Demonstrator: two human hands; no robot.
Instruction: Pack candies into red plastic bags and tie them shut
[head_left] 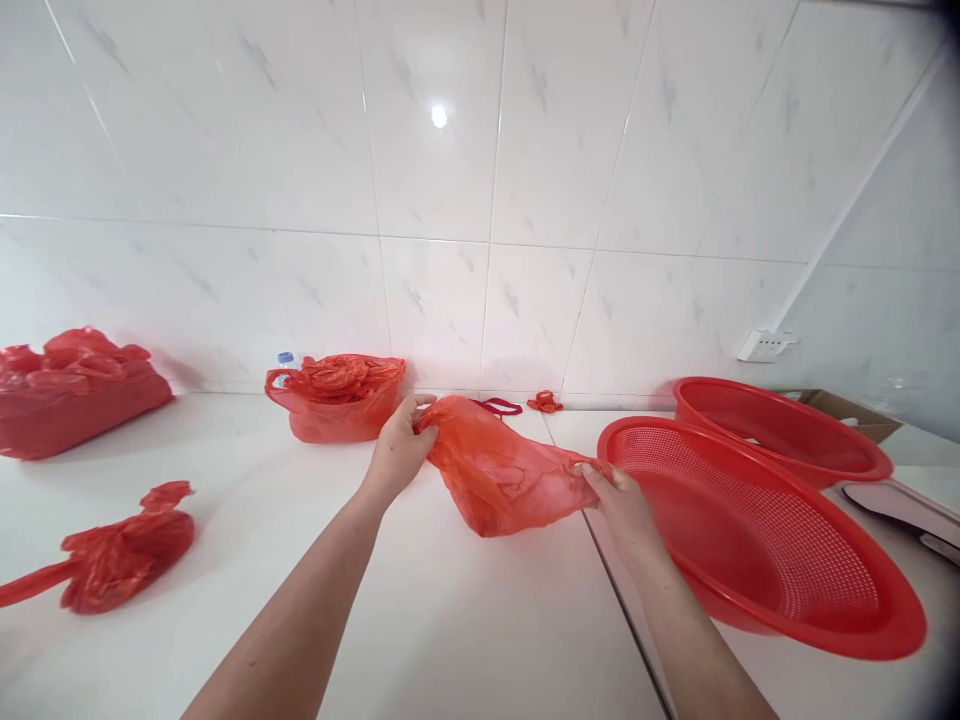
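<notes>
A thin red plastic bag (502, 470) is stretched between my two hands above the white table. My left hand (405, 442) pinches its upper left corner, the thumb pressed against the fingers. At the right end, my right hand (616, 498) grips the gathered edge between thumb and fingers. The film looks mostly slack and see-through, with a darker fold at its lowest point. Just behind my left hand stands a red bag stuffed with crumpled plastic (345, 395). A red perforated basket (720, 540) lies close to my right hand.
Far left sits a large full red bag (82, 395), with a knotted red bag (131, 560) nearer me. A second red basin (780, 425) and a cardboard box (855, 412) stand at right. A small red scrap (545, 402) lies by the tiled wall (435, 310). A bottle (286, 362) shows behind the stuffed bag.
</notes>
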